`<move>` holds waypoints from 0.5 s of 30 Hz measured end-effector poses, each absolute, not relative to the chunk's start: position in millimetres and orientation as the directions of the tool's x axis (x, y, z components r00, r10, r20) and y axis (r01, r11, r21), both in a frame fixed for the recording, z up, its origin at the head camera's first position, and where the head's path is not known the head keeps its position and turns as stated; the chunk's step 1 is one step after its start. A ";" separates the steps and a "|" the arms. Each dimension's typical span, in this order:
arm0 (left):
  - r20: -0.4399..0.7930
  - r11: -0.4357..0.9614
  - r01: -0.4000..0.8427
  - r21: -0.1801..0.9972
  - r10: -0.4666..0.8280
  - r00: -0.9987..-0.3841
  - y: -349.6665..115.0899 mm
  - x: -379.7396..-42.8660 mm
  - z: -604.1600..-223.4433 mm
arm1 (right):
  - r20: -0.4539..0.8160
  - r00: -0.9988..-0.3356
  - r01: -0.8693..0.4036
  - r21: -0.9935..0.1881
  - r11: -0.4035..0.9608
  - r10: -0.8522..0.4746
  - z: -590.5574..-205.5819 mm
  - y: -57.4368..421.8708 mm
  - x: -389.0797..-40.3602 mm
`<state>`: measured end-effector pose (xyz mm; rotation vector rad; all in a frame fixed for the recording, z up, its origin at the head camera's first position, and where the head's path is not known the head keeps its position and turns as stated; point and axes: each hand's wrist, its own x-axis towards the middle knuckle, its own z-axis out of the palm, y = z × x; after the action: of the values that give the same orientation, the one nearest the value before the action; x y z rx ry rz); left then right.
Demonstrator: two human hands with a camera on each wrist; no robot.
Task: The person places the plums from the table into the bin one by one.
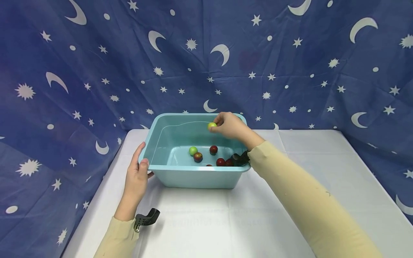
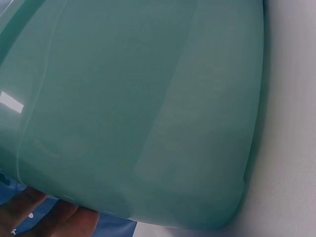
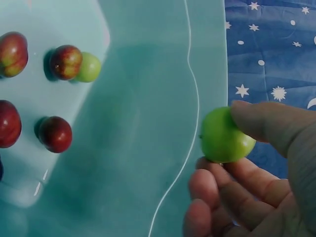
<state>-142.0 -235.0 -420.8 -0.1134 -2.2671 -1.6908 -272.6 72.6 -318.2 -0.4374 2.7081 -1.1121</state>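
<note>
A light-blue plastic basin (image 1: 200, 178) stands on the table, with several red plums (image 1: 198, 157) and one green plum (image 1: 193, 151) on its floor. My right hand (image 1: 229, 126) is above the basin near its far right rim. It pinches another green plum (image 3: 224, 134) between thumb and fingertips, clear of the fruit below. At the basin's left end, my left hand (image 1: 137, 175) grips the rim, its thumb on the front left corner. In the left wrist view the basin's outer wall (image 2: 148, 98) fills most of the picture, and some fingers (image 2: 74, 219) show at its edge.
A white cloth covers the table (image 1: 200, 222). Behind it hangs a blue curtain (image 1: 193, 71) with white moons and stars. A black wrist mount (image 1: 147, 217) sits at the left sleeve; dark wrist gear (image 1: 240, 158) on the right hides part of the basin's inside.
</note>
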 end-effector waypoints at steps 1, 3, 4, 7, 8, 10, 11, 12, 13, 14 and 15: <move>0.291 0.302 0.244 0.922 -0.121 -0.949 -234.7 -142.4 -421.2 | -0.065 -0.937 -0.201 -0.701 0.684 -0.342 -318.9 72.8 -272.2; 0.290 0.304 0.242 0.922 -0.124 -0.949 -234.0 -143.4 -421.8 | -0.081 -0.931 -0.204 -0.690 0.694 -0.355 -320.1 73.1 -272.0; 0.289 0.307 0.240 0.921 -0.125 -0.949 -233.7 -143.8 -422.0 | -0.086 -0.929 -0.206 -0.687 0.697 -0.360 -320.5 73.3 -271.8; 0.291 0.317 0.239 0.918 -0.127 -0.948 -232.7 -145.3 -422.3 | -0.098 -0.925 -0.205 -0.685 0.699 -0.367 -321.0 74.6 -271.3; 0.291 0.320 0.238 0.917 -0.126 -0.949 -232.6 -145.6 -422.3 | -0.099 -0.924 -0.205 -0.686 0.698 -0.369 -320.8 75.0 -271.0; 0.287 0.328 0.235 0.915 -0.122 -0.950 -233.0 -145.7 -422.0 | -0.100 -0.924 -0.204 -0.689 0.696 -0.370 -319.8 75.7 -270.1; 0.283 0.335 0.230 0.914 -0.119 -0.952 -233.6 -145.4 -421.7 | -0.103 -0.923 -0.202 -0.690 0.695 -0.370 -318.7 76.3 -269.3; 0.279 0.343 0.225 0.912 -0.116 -0.953 -234.6 -145.0 -421.3 | -0.103 -0.923 -0.203 -0.689 0.696 -0.371 -317.4 77.0 -268.7; 0.274 0.356 0.219 0.908 -0.112 -0.955 -235.8 -144.5 -420.6 | -0.100 -0.924 -0.204 -0.688 0.696 -0.370 -315.7 77.9 -267.9; 0.270 0.372 0.213 0.904 -0.109 -0.957 -237.2 -143.9 -419.6 | -0.098 -0.925 -0.202 -0.692 0.693 -0.367 -313.7 79.2 -267.0; 0.268 0.389 0.209 0.897 -0.105 -0.958 -239.0 -143.2 -418.5 | -0.092 -0.926 -0.203 -0.695 0.690 -0.365 -311.8 80.9 -266.2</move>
<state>-143.2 -239.0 -418.5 -0.0914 -2.3697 -1.5931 -266.2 80.9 -311.8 -0.4567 2.6779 -1.0623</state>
